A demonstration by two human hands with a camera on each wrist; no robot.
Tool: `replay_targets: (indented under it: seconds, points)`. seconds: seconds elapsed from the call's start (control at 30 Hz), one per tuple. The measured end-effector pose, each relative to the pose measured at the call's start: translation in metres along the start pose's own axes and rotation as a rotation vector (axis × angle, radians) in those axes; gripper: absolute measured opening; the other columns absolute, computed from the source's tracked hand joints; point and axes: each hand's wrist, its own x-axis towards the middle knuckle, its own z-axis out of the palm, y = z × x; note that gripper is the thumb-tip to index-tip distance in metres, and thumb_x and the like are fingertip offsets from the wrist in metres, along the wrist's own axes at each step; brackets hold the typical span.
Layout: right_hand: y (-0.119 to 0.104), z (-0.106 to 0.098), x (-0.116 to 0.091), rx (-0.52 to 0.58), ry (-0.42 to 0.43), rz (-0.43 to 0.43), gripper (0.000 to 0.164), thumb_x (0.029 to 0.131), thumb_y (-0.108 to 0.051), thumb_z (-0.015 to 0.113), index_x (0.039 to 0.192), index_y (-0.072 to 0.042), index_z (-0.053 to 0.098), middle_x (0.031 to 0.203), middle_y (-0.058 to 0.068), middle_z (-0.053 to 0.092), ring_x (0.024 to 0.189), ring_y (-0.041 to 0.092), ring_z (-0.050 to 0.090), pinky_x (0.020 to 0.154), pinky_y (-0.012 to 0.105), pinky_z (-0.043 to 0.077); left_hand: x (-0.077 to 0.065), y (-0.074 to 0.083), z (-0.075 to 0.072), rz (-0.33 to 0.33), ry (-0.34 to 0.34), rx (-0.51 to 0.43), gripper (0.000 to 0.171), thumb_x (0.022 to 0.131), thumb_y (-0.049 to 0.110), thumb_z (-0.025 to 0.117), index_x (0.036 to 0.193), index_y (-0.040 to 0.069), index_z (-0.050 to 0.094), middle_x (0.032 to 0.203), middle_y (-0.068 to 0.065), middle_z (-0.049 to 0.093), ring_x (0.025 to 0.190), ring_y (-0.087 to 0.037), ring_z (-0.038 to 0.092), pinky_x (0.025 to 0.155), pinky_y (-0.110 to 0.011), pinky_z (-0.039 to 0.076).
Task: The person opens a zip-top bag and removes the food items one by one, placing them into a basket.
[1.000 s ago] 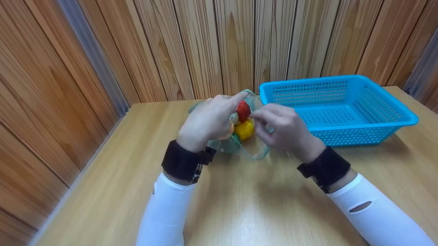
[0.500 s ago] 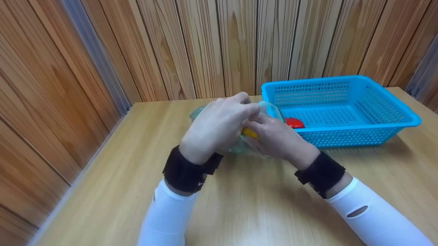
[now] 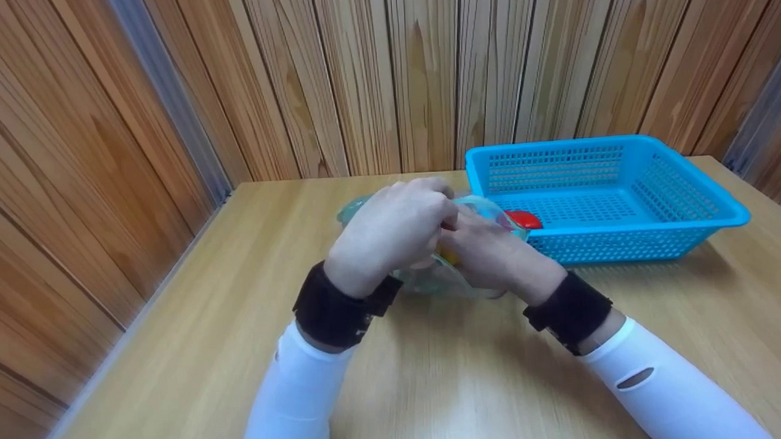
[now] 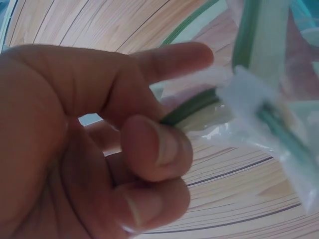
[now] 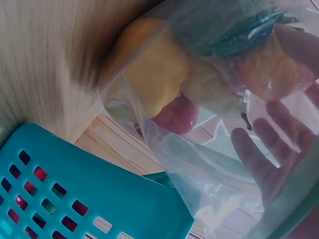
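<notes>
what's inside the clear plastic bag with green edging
Visible: a round yellow piece, a red piece, an orange-pink piece, a pale green piece and a dark green piece. Anything behind them is covered.

Basket on table, bag beside — left

White sleeves are showing at lower left and lower right, the latter having a slit, below black wristbands.

Pale wooden table across lower frame; blue plastic basket at right, clear green-edged bag near centre.
</notes>
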Motion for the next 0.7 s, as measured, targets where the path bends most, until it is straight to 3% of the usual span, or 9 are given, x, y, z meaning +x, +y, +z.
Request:
replay_targets:
  seconds: [0.2,0.3,0.4,0.57,0.7]
  points:
    - [-0.0035,-0.0002,0.0026,0.035,-0.048,0.084,0.068,0.076,-0.014,0.085,0.131,-0.012,0.045,0.125,0.009,0.053,0.111,0.025,0.05,0.092,0.038,0.051,0.0017,-0.0009,-0.0015,-0.043,-0.05,-0.035,0.022,0.093,0.001,0.058,0.101,0.007,0.077,0.085,-0.003,0.065,0.072,-0.017,0.06,0.063,-0.023,0.052]
    - [-0.0045,-0.0012,0.0027,-0.016,-0.053,0.1,0.072,0.077,-0.019,0.084,0.134,-0.012,0.041,0.124,0.01,0.053,0.11,0.026,0.05,0.089,0.038,0.053,0.0011,-0.0016,-0.0015,-0.045,-0.046,-0.035,0.026,0.091,-0.002,0.054,0.101,0.007,0.077,0.083,-0.003,0.065,0.07,-0.016,0.059,0.06,-0.022,0.05]
    - [-0.0037,-0.0018,0.0025,-0.077,-0.012,0.061,0.072,0.079,-0.029,0.082,0.136,-0.011,0.041,0.128,0.011,0.049,0.112,0.028,0.049,0.085,0.037,0.054,0.0009,-0.0025,-0.0012,-0.05,-0.039,-0.043,0.03,0.09,-0.004,0.053,0.103,0.008,0.077,0.082,-0.003,0.064,0.068,-0.016,0.057,0.059,-0.022,0.048]
    - [-0.0008,-0.0022,0.0005,-0.188,0.085,-0.031,0.076,0.07,-0.018,0.088,0.132,-0.008,0.045,0.126,0.016,0.049,0.111,0.032,0.049,0.08,0.037,0.054,0.0014,-0.0041,-0.0003,-0.043,-0.012,-0.028,0.03,0.089,-0.004,0.049,0.097,0.008,0.075,0.077,-0.001,0.057,0.066,-0.016,0.052,0.056,-0.022,0.041]
    - [-0.0001,-0.0025,-0.0018,-0.19,0.124,-0.054,0.087,0.064,-0.012,0.091,0.136,-0.008,0.043,0.131,0.017,0.046,0.113,0.033,0.05,0.078,0.037,0.057,0.0017,-0.0055,0.0001,-0.045,0.003,-0.016,0.028,0.089,-0.005,0.048,0.093,0.006,0.074,0.077,-0.001,0.055,0.065,-0.015,0.05,0.055,-0.022,0.04]
